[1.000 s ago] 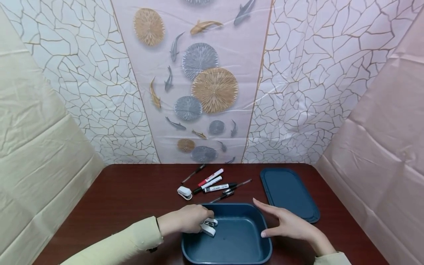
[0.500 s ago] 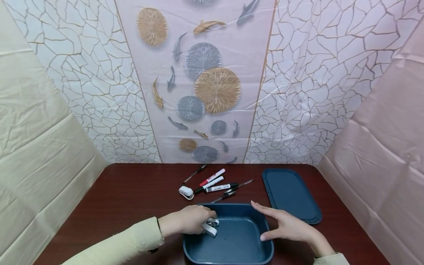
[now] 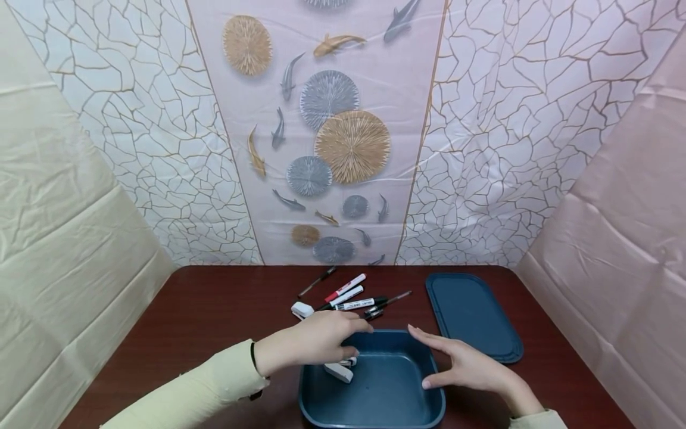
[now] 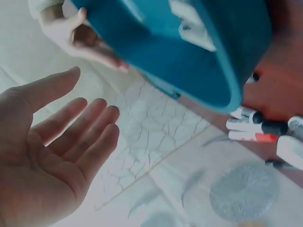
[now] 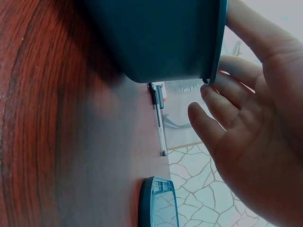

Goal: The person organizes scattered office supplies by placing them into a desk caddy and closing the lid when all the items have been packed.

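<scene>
A white stapler (image 3: 339, 372) lies inside the blue plastic box (image 3: 440, 402), against its left side. My left hand (image 3: 321, 336) hangs above the box's far left corner. In the left wrist view that hand (image 4: 61, 146) is empty, with loosely bent fingers and the palm visible. At the box's right side is my right hand (image 3: 468, 366), thumb and fingers spread wide. Its thumb tip touches the rim in the head view, while the right wrist view has the fingers (image 5: 222, 106) at the outside of the rim. A second white stapler (image 3: 302, 309) on the table is partly hidden by my left hand.
Behind the box lie a red marker (image 3: 345, 287), a black-capped marker (image 3: 356, 304), another marker and several pens, among them one pen (image 3: 317, 282) farther back. A blue lid (image 3: 474, 316) lies flat at the right. Patterned cloth (image 3: 332, 179) hangs behind the table.
My left hand has let go of the stapler inside the box and risen up and away toward the far left corner. The right hand has stayed at the box's right side.
</scene>
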`<action>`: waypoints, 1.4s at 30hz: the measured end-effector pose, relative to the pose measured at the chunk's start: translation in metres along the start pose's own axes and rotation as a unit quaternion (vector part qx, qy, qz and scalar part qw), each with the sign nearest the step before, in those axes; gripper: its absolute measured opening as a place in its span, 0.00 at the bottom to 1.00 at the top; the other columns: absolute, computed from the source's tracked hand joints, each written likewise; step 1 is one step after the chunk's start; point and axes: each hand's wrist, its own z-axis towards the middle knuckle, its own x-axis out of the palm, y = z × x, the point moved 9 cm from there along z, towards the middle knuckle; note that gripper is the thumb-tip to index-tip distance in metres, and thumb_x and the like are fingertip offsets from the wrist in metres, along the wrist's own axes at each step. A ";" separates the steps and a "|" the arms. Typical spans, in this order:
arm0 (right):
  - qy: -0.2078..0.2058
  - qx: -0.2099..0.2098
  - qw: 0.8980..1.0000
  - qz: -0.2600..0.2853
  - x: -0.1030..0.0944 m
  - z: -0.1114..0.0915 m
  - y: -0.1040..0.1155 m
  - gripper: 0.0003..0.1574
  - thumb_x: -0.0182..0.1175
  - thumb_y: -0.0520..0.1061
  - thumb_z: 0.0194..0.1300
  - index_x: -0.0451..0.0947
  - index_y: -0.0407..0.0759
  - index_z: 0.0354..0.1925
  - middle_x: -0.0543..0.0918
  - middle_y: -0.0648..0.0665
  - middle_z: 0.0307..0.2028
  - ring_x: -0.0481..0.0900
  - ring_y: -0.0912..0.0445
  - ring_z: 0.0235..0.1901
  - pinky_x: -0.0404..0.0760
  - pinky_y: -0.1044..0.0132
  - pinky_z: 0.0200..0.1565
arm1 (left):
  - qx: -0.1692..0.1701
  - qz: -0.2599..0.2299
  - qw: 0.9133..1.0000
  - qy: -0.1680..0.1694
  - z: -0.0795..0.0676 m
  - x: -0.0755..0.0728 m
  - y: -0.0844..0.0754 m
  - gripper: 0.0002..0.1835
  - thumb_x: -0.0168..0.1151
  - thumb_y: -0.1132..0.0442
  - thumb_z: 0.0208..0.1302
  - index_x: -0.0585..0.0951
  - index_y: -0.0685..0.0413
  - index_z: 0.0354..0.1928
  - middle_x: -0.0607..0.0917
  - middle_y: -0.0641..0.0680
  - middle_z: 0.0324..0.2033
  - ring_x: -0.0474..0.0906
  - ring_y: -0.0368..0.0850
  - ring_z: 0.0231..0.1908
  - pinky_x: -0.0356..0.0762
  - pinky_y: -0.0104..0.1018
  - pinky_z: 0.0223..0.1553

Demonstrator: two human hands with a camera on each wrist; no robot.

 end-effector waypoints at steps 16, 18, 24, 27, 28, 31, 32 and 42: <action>0.001 -0.012 1.000 -0.008 0.000 0.000 0.002 0.54 0.70 0.55 0.64 0.53 0.59 0.79 0.58 0.45 0.76 0.58 0.44 0.73 0.67 0.62 0.64 | -0.078 -0.021 0.987 -0.140 -0.010 -0.056 0.053 0.20 0.69 0.57 0.66 0.82 0.51 0.59 0.84 0.50 0.51 0.81 0.43 0.49 0.78 0.41 0.47; 0.001 -0.011 1.000 -0.009 0.000 0.000 0.001 0.54 0.70 0.55 0.64 0.53 0.59 0.79 0.58 0.45 0.76 0.58 0.44 0.73 0.67 0.62 0.64 | -0.088 -0.029 0.984 -0.150 -0.013 -0.062 0.061 0.21 0.69 0.57 0.67 0.81 0.51 0.60 0.84 0.51 0.52 0.81 0.46 0.50 0.78 0.43 0.48; 0.001 -0.008 1.000 -0.005 0.001 -0.001 0.002 0.54 0.70 0.55 0.64 0.53 0.60 0.79 0.57 0.45 0.77 0.56 0.43 0.73 0.67 0.63 0.64 | -0.121 -0.056 0.975 -0.179 -0.026 -0.079 0.080 0.22 0.68 0.57 0.67 0.81 0.52 0.61 0.83 0.53 0.54 0.81 0.49 0.52 0.78 0.46 0.51; 0.002 -0.007 1.000 -0.005 0.001 -0.001 0.002 0.53 0.69 0.55 0.64 0.53 0.60 0.79 0.57 0.46 0.77 0.56 0.44 0.74 0.66 0.64 0.65 | -0.132 -0.060 0.972 -0.184 -0.031 -0.084 0.086 0.22 0.69 0.57 0.67 0.81 0.52 0.61 0.83 0.54 0.56 0.80 0.51 0.54 0.77 0.48 0.53; 0.003 -0.007 1.000 -0.006 0.002 -0.001 0.002 0.53 0.69 0.55 0.64 0.53 0.60 0.79 0.57 0.46 0.77 0.56 0.44 0.74 0.66 0.64 0.65 | -0.135 -0.060 0.972 -0.185 -0.032 -0.085 0.088 0.22 0.68 0.58 0.67 0.80 0.52 0.62 0.83 0.54 0.57 0.80 0.51 0.55 0.77 0.48 0.54; 0.002 -0.008 1.000 -0.009 0.001 -0.002 0.002 0.52 0.69 0.55 0.65 0.53 0.60 0.79 0.57 0.47 0.77 0.56 0.45 0.74 0.66 0.63 0.65 | -0.138 -0.061 0.970 -0.190 -0.035 -0.087 0.092 0.22 0.69 0.59 0.67 0.80 0.53 0.62 0.82 0.56 0.58 0.80 0.53 0.55 0.77 0.50 0.54; 0.002 -0.008 1.000 -0.010 0.001 -0.002 0.002 0.52 0.69 0.55 0.65 0.53 0.60 0.79 0.57 0.47 0.77 0.56 0.45 0.74 0.66 0.63 0.65 | -0.138 -0.061 0.970 -0.191 -0.035 -0.087 0.094 0.22 0.69 0.60 0.67 0.80 0.53 0.62 0.82 0.56 0.58 0.80 0.54 0.55 0.78 0.50 0.53; 0.009 -0.015 1.000 -0.008 0.001 -0.001 0.003 0.53 0.69 0.55 0.65 0.53 0.59 0.79 0.56 0.47 0.77 0.55 0.49 0.74 0.67 0.64 0.65 | -0.172 -0.057 0.968 -0.176 -0.038 -0.065 0.128 0.21 0.69 0.63 0.65 0.81 0.56 0.60 0.84 0.58 0.54 0.80 0.54 0.54 0.78 0.51 0.53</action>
